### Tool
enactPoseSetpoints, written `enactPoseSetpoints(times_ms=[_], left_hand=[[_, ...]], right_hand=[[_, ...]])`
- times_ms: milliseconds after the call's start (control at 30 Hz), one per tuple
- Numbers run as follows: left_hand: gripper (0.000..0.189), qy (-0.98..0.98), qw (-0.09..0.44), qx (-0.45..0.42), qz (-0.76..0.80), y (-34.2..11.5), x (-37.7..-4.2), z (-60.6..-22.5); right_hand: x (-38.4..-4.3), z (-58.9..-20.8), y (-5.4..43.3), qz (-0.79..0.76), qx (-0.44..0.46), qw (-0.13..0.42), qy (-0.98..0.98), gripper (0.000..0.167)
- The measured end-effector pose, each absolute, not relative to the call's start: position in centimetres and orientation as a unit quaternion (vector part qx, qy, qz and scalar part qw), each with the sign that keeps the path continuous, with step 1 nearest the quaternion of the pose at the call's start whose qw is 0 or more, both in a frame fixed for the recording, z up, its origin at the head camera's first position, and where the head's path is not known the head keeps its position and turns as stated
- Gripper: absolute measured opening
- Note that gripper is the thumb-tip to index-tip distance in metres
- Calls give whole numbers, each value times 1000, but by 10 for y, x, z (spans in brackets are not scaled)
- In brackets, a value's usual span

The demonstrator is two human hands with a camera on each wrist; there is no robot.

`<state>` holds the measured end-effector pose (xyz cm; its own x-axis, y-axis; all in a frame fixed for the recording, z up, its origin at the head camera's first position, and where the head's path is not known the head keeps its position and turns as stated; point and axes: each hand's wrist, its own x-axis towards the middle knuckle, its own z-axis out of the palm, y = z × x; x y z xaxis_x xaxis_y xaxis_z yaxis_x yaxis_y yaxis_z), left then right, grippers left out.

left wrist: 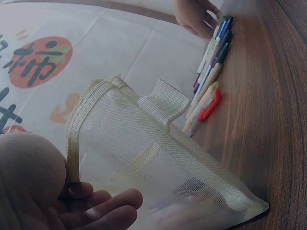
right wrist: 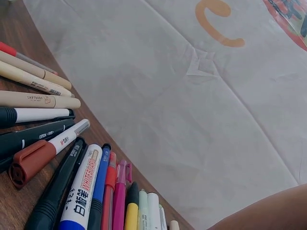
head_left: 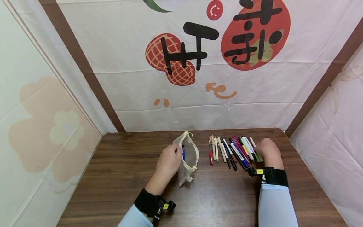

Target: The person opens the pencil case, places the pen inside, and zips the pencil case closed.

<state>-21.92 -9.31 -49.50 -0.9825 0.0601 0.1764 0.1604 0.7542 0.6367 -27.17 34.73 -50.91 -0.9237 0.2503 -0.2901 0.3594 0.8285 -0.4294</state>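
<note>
A cream mesh zip pouch stands tilted on the table with its zipped mouth spread wide. My left hand grips the left edge of that mouth, thumb on the near side. Inside the pouch shows a blue pen. To the right lies a row of pens and markers, among them a red-capped pen, a blue-capped whiteboard marker and a yellow highlighter. At the row's right end my right hand is bent down over the last pens, its fingertips hidden in the head view.
The brown wooden table ends at a white printed cloth behind it. Further cloth walls rise at left and right. A small fabric tab sticks out from the pouch's seam.
</note>
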Motion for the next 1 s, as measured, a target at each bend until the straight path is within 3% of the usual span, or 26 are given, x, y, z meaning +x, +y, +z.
enactPoseSetpoints(times_ms=[367,733,1000], left_hand=[[31,-934,71,-59,-346,-92,-219,-495],[31,-934,76,-62,-345,-92,-219,-497],[28,-931,77,-68,-350,-91,-220,-499]], right_hand=[[-272,-506,347,-243,166,97,951,28],[-272,-484,336,-340,137,25,930,49],[-269,-464,309,-434,93,-22,896,53]])
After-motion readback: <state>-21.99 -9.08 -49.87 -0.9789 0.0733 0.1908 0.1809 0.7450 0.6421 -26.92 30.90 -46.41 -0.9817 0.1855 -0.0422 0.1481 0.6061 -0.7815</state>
